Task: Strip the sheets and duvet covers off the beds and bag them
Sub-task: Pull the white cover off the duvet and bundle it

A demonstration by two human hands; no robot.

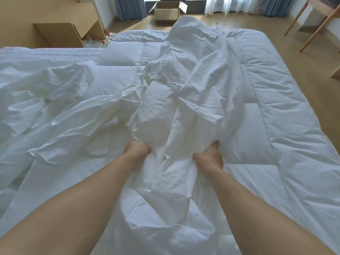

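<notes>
Two hands: the left hand [137,150] and the right hand [209,158], each gripping the one crumpled white cover [193,92]. One quilted duvet [287,111]. One open cardboard box [166,13], far. One wooden bedside cabinet [73,28], far left. Two blue curtains: a left curtain [130,6] and a right curtain [276,6].

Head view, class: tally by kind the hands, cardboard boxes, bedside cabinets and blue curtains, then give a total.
Hands: 2, left hand and right hand, both gripping the white cover
Cardboard boxes: 1
Bedside cabinets: 1
Blue curtains: 2
Total: 6
</notes>
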